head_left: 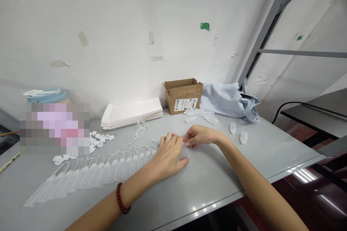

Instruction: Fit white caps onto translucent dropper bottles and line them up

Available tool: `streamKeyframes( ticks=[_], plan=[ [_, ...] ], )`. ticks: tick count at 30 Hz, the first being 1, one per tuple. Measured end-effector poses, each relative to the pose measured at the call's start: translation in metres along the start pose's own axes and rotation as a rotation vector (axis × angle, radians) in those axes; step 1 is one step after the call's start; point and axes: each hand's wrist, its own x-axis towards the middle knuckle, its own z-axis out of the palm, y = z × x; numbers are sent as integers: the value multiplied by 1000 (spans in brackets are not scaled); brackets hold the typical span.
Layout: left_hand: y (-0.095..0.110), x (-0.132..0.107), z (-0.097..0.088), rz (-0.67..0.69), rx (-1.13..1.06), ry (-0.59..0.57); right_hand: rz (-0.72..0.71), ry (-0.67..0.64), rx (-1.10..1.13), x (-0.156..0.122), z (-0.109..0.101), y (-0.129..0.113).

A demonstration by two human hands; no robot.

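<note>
My left hand [169, 157], with a dark red bead bracelet [122, 198] on its wrist, rests palm down at the table's middle. Its thumb and fingers are spread over a clear, shiny plastic piece [184, 152], mostly hidden beneath. Close beside it, my right hand [200, 135] has thumb and forefinger pinched together near the left fingertips; whatever they grip is too small to make out. To the left runs a row of overlapping translucent plastic sleeves [92, 176] with thin white cords at their upper ends. Loose white cords [141, 130] lie in a tangle behind it.
Behind stand a stack of white paper sheets [132, 112] and an open cardboard box [183, 97]. Small translucent plastic pieces [243, 138] lie to the right, near a pale blue cloth [225, 99]. White caps [99, 139] lie left, beside a blurred-out patch.
</note>
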Motion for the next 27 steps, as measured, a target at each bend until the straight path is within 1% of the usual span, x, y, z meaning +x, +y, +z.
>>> streamKeyframes(
  ticks=[8,17,27],
  plan=[
    [0,2,2,5,9,15,-1,-3,11,1,-1,3],
    [1,5,1,18,-16,19,4,-4,20,-2,-3,1],
    [3,1,-5,-14,25,-5,-11,-29,51,0,0,1]
  ],
)
